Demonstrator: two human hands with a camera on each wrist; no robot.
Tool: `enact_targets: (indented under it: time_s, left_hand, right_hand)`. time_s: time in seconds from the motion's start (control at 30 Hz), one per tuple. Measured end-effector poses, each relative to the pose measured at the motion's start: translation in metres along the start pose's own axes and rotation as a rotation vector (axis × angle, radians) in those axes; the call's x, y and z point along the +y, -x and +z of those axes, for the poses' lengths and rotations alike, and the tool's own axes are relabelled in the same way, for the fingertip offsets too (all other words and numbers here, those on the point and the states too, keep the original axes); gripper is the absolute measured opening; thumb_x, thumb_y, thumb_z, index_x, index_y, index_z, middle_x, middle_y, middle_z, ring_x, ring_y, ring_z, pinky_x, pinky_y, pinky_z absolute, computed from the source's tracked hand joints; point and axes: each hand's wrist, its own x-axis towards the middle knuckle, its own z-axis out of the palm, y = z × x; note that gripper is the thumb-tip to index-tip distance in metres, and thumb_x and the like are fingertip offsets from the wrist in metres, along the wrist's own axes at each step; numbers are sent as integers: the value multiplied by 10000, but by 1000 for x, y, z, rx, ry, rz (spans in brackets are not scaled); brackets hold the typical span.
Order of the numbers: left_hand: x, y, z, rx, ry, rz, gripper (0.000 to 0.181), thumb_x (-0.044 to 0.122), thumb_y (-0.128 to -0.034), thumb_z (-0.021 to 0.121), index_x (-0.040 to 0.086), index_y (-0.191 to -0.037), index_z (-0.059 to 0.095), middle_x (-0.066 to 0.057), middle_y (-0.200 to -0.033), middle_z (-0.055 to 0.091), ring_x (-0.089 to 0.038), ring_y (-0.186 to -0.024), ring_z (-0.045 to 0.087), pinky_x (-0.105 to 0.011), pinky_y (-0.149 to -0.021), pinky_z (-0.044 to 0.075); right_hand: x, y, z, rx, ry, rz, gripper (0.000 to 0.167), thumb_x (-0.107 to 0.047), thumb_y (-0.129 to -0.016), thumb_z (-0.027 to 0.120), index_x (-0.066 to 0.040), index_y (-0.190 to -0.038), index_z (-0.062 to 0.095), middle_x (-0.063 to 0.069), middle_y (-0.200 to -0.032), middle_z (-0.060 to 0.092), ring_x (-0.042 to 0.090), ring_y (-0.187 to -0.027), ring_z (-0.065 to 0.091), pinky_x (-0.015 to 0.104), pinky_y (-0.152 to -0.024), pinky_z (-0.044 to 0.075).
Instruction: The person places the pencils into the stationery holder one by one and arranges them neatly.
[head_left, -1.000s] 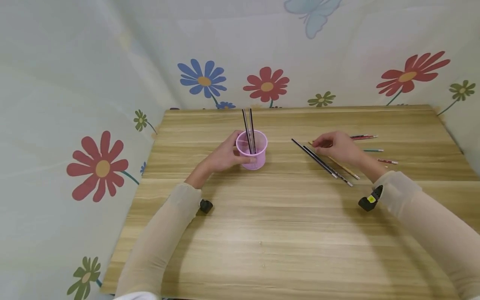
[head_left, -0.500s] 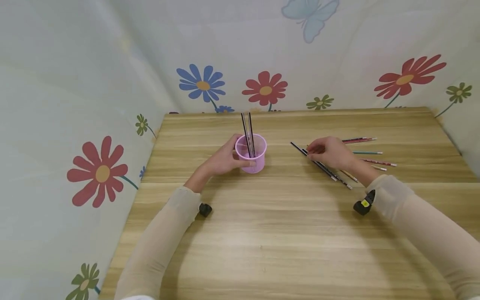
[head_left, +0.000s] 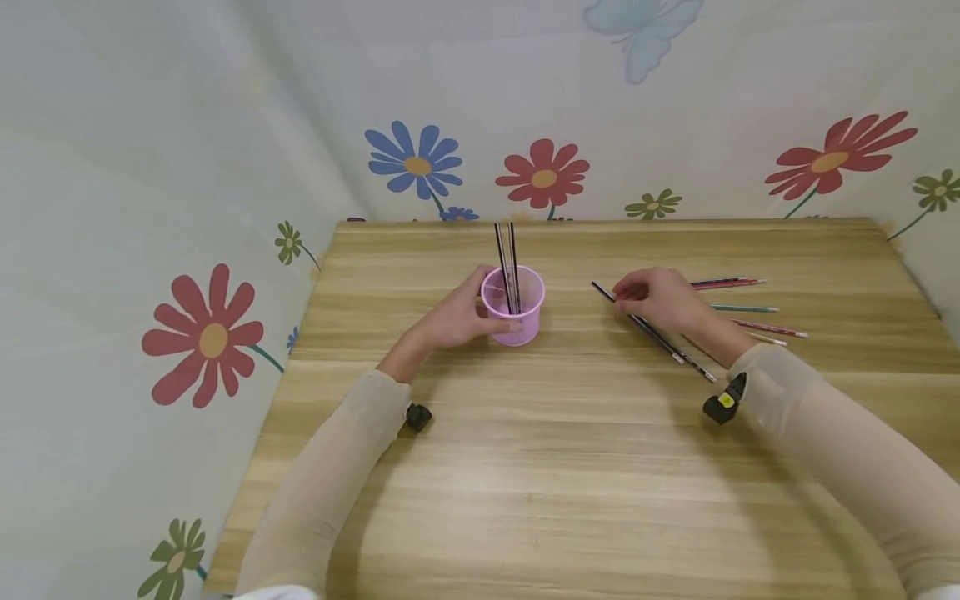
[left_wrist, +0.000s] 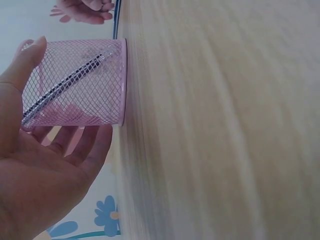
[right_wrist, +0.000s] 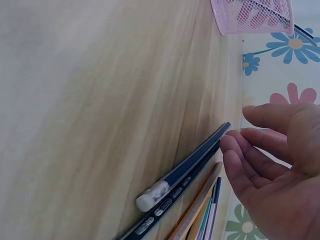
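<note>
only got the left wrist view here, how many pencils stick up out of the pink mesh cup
observer: I can make out two; the head view shows a pair of dark pencils rising well clear of the pink mesh cup.
operator: ok and what's lying off to the other side, out of my view
observer: In the right wrist view, two loose pencils, also dark, lie side by side close to the right hand.

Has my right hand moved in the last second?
Yes, your right hand has shifted left, toward the cup, judged against the middle red flower in the head view.
</note>
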Motion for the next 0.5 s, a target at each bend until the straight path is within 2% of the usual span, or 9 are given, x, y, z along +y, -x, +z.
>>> enact_targets:
  time_s: [0.2, 0.5]
  left_hand:
    - [1, -1, 2, -3, -10, 1, 799, 241, -864, 910, 123, -1470, 403, -46, -1388, 553, -212, -1282, 564, -393, -1055, 554]
    - [1, -1, 1, -7, -9, 4, 797, 255, -875, 902, 119, -1482, 402, -58, -1405, 543, -231, -1302, 554, -399, -1057, 551]
  right_hand:
    - [0, -15, 0, 25, 18, -46, 269, -108, -995, 741, 50, -1211, 727, 167, -1068, 755, 317, -994, 703, 483, -884, 562]
    - [10, -40, 4, -22, 64, -46, 251, -128, -994, 754, 46, -1170, 715, 154, -1028, 730, 283, -951, 674, 450, -863, 551]
